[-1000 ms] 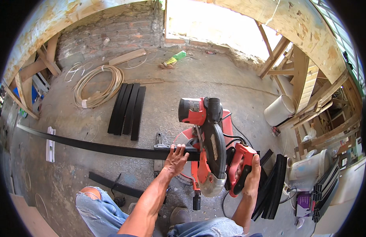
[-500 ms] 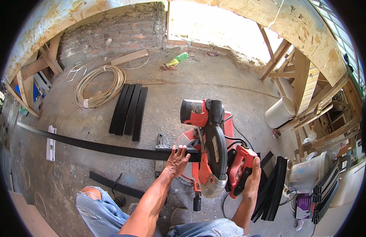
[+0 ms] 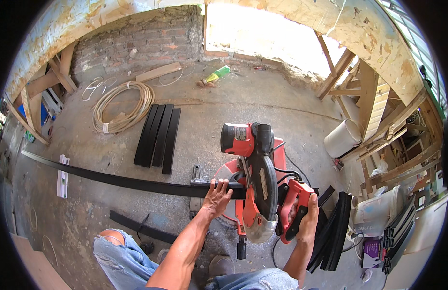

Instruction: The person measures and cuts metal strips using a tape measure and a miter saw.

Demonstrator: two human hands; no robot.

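Note:
A red and black miter saw (image 3: 261, 169) stands on the concrete floor in front of me, its blade guard upright over the base. My right hand (image 3: 306, 215) is wrapped round the saw's red and black handle (image 3: 296, 205), with fingers inside the grip loop. A long black bar (image 3: 137, 183), like a metal profile, runs from the far left to the saw. Across its right end lies my left hand (image 3: 216, 197), holding it on the saw's base with the fingers bent over it. The blade's contact with the bar is hidden by the saw head.
Several cut black strips (image 3: 157, 138) lie beyond the bar, near a coiled hose (image 3: 122, 107). A white spirit level (image 3: 63, 176) sits beneath the bar at left. More black pieces (image 3: 334, 234) and white buckets (image 3: 342, 137) are at right. A power cord (image 3: 292, 162) trails behind the saw.

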